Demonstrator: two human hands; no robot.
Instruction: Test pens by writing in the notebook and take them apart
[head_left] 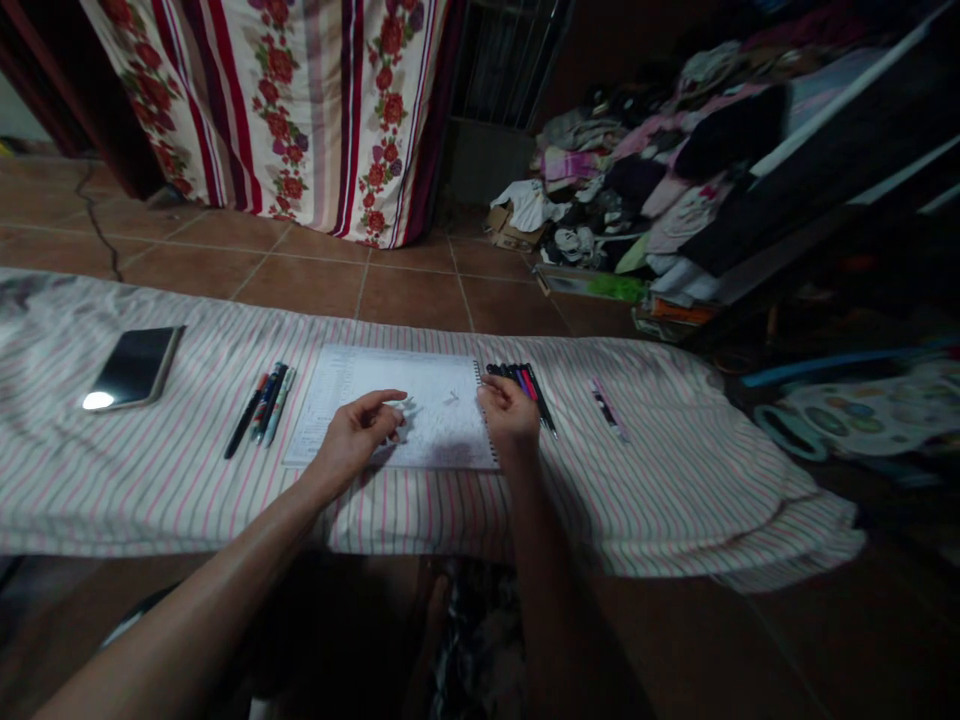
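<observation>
Head view: the left hand (352, 435) pinches its fingers together over a white spiral notebook (442, 425) on a pink striped cloth (180, 480); the open right hand (510, 412) rests on the notebook's wire edge

— Notebook page (352, 400)?
— Thin matt paper, bound with a metal wire spiral (477, 378).
— Pens (266, 405)?
— Smooth plastic barrels, slightly shiny.
— Phone (133, 368)?
— Glossy glass, mirror-smooth.
— Sheet (150, 500)?
— Soft striped cloth, matt, lightly creased.
— Floor tiles (300, 285)?
— Smooth, with a faint sheen.
— Curtain (300, 120)?
— Printed cloth, matt.
</observation>
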